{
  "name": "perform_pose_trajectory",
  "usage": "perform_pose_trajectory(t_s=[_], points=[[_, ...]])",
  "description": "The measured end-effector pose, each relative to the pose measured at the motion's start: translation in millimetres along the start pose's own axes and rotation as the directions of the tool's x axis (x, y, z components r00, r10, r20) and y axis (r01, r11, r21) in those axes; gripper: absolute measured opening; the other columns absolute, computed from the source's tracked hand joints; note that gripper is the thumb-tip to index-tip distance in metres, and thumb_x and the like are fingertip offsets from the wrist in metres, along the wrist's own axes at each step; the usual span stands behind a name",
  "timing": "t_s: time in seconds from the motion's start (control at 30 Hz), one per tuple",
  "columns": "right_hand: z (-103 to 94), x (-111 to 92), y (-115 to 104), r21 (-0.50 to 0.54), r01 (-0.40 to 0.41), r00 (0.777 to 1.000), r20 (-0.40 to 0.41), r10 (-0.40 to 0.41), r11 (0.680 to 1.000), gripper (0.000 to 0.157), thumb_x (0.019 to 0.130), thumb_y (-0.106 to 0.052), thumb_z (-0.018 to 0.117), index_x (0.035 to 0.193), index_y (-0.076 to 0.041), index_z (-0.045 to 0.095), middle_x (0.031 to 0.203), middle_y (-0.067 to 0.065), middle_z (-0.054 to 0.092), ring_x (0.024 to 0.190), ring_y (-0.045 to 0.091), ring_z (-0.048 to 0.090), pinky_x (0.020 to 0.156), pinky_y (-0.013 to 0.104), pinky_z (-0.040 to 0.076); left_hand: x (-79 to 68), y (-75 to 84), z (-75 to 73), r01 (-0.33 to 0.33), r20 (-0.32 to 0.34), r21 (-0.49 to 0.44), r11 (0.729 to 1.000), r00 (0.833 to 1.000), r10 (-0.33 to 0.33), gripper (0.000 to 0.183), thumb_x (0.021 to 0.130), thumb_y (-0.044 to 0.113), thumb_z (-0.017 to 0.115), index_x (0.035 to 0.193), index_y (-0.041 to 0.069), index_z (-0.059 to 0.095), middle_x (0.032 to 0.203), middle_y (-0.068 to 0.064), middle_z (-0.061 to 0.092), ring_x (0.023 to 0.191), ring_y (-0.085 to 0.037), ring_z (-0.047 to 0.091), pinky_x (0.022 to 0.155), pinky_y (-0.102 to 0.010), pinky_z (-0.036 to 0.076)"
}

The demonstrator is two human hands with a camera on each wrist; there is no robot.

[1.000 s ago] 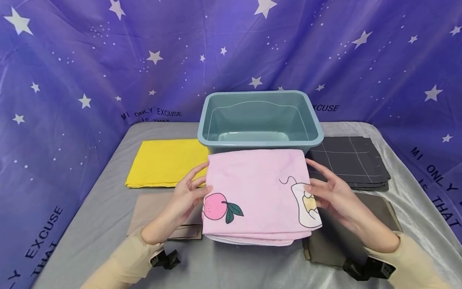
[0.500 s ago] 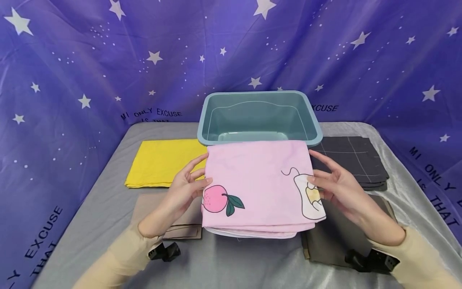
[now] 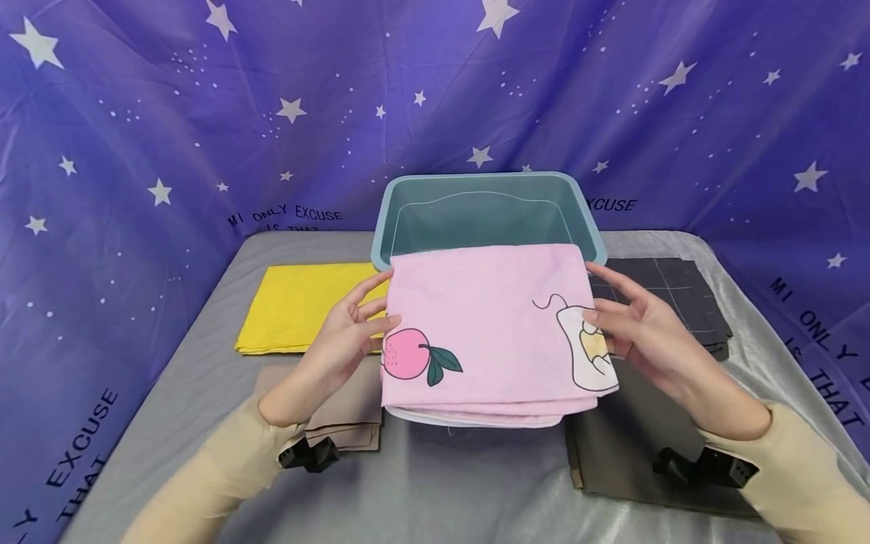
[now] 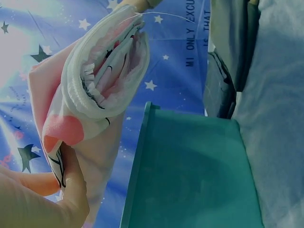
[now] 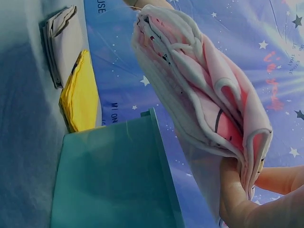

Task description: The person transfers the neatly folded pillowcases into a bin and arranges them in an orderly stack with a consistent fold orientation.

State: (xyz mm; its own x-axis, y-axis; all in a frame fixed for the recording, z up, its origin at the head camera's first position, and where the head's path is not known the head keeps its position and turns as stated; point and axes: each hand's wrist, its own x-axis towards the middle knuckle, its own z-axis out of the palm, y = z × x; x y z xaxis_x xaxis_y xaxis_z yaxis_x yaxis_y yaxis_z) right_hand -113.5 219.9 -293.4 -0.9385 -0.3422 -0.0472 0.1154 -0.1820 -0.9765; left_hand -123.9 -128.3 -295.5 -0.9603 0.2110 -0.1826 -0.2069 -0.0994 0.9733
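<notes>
rising since a second ago, the pink cloth (image 3: 489, 332) is held aloft and now hides the middle of the front rim of the tub (image 3: 479, 215), fully visible then. the left hand (image 3: 348, 332) pinches its left edge, the right hand (image 3: 646, 332) its right. on the tabletop (image 3: 469, 499), the yellow cloth (image 3: 302, 306) and black cloth (image 3: 680, 295) flank the tub; nearer, forearms partly block the beige cloth (image 3: 350, 397) and brown cloth (image 3: 625, 446).
</notes>
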Motion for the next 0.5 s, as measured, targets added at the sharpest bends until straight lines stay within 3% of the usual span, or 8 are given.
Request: perform_pose_trajectory(t_s=[0.5], points=[[-2.0, 22.5, -17.3, 0.025, -0.072, 0.996, -0.055, 0.073, 0.997, 0.075, 0.086, 0.006, 0.054, 0.147, -0.015, 0.015, 0.092, 0.002, 0.069, 0.076, 0.013, 0.065, 0.064, 0.028, 0.053, 21.0, 14.8, 1.5, 0.01, -0.035, 0.032, 0.999, 0.999, -0.009, 0.061, 0.087, -0.002, 0.055, 0.139, 0.025, 0.037, 0.123, -0.013, 0.055, 0.083, -0.012, 0.062, 0.067, -0.023, 0.051]])
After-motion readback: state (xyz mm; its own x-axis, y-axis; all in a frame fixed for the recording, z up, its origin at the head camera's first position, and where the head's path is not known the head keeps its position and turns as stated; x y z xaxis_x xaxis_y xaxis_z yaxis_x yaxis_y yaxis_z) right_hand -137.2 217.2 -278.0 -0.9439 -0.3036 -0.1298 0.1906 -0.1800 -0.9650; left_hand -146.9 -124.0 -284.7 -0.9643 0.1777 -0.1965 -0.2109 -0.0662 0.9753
